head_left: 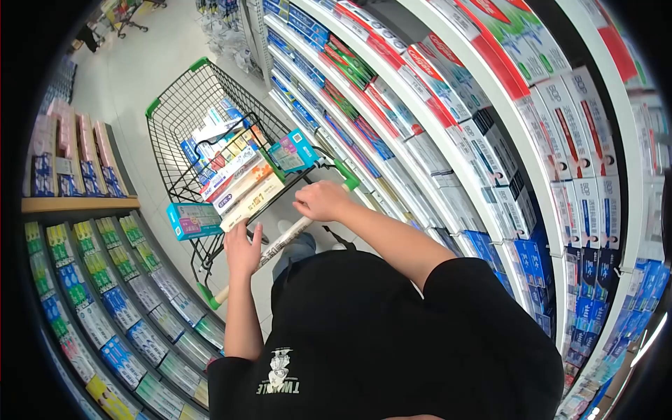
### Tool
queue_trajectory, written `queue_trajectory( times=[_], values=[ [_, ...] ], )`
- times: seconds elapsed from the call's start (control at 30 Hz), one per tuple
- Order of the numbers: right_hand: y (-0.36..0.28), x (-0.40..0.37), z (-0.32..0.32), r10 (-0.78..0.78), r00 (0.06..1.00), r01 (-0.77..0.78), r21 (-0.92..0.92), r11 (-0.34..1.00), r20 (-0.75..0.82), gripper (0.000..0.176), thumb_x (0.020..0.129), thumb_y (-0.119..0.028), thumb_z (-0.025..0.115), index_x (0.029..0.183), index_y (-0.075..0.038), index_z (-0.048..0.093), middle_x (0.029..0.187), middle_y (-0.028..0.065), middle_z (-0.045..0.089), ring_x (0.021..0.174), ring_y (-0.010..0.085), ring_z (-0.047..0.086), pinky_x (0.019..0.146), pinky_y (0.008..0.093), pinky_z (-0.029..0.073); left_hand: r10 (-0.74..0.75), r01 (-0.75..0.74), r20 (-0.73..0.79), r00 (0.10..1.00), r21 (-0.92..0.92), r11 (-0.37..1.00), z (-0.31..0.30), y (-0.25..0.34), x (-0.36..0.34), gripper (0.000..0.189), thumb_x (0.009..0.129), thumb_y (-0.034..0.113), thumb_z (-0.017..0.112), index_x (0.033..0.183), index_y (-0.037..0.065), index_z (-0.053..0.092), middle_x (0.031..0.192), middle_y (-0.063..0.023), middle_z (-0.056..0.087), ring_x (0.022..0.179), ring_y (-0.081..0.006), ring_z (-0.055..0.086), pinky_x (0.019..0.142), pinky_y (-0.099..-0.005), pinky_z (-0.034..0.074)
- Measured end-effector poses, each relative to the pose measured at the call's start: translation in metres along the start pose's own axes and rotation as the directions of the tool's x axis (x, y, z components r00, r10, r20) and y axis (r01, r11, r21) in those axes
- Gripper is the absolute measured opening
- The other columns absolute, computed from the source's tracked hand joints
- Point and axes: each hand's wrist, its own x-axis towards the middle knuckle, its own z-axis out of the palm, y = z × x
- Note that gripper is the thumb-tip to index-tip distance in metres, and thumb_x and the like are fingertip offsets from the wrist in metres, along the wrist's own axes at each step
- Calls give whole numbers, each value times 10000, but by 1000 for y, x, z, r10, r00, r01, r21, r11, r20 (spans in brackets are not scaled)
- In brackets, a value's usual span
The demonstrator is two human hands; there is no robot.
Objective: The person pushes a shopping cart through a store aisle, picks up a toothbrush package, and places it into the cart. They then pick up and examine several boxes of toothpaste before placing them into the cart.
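Note:
A black wire shopping cart [183, 105] with green corners stands before me. My right hand [323, 201] is wrapped round its pale handle [283, 241], close to the green right end. My left hand [243, 250] lies over the handle's left part, fingers stretched forward and thumb apart. Its fingertips are right at the end of a cream-coloured box [253, 203] in the cart's near section. Beside that box lie more long cartons, one with an orange pattern [245, 187]. A teal box [294, 150] is at the right edge, and another teal box [192, 220] at the left.
Shelves of toothpaste boxes [437, 77] curve along my right side. On the left is a rack of packaged goods [105, 280] below a wooden ledge [80, 204]. Pale floor tiles [115, 77] run ahead, with another cart [129, 17] far off.

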Motion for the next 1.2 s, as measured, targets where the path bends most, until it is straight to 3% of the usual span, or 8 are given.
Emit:
queue_trajectory(
  times=[0.37,0.47,0.63,0.7,0.8,0.97,1.0,1.2],
  values=[
    [16,-72,8,42,997,-41,5,999,-66,288,969,-384,620,868,-126,696,872,76,727,864,327,723,769,485,583,212,-189,-137,968,167,968,40,40,-94,648,986,476,659,1475,57,585,1493,-230,563,1397,-421,507,1175,-498,386],
    [18,-95,9,6,982,31,188,982,-189,259,957,-363,663,882,-116,675,913,79,722,879,322,715,756,475,584,162,-140,-176,971,129,982,53,48,-110,562,995,439,647,1416,66,633,1435,-216,618,1353,-401,554,1142,-497,424],
    [65,-76,-67,-268,651,222,-160,962,-710,207,889,-260,733,1018,-101,698,949,118,694,955,332,685,834,451,572,98,-77,-200,975,112,991,65,60,-138,510,1011,436,615,1386,94,661,1412,-200,642,1332,-369,579,1128,-485,441],
    [82,-67,-141,-318,503,-46,-392,919,-804,419,863,-233,710,1250,-73,690,1130,103,660,1015,326,625,859,471,548,87,-67,-192,977,107,992,68,62,-148,513,1014,449,603,1381,96,665,1416,-185,644,1340,-358,575,1138,-477,430],
    [99,-74,-227,-84,581,-551,-467,692,-810,493,895,-263,680,1330,-36,634,1195,104,646,1091,314,607,898,457,535,88,-68,-193,977,105,992,72,64,-159,513,1014,453,598,1380,98,666,1406,-179,650,1337,-355,577,1140,-474,425],
    [195,-54,-236,-88,523,-638,-458,619,-848,330,946,-182,586,1232,-36,661,1192,118,650,1171,309,592,983,443,504,151,-123,-251,956,124,985,82,61,-173,463,1005,413,628,1333,92,690,1347,-183,679,1279,-357,615,1099,-474,458],
    [165,-71,-244,-67,632,-626,-560,542,-772,255,962,-158,558,1163,-55,677,1168,111,663,1138,310,612,976,446,505,156,-127,-251,955,125,984,82,62,-176,461,1004,409,628,1333,92,689,1348,-183,678,1281,-354,615,1098,-474,458],
    [161,-70,-241,-4,602,-638,-483,600,-798,107,970,-152,554,1016,-91,629,1084,121,683,1092,316,634,966,459,509,167,-140,-245,955,123,982,83,57,-185,458,998,402,627,1343,107,685,1350,-172,678,1294,-346,606,1103,-474,452]
  ],
)
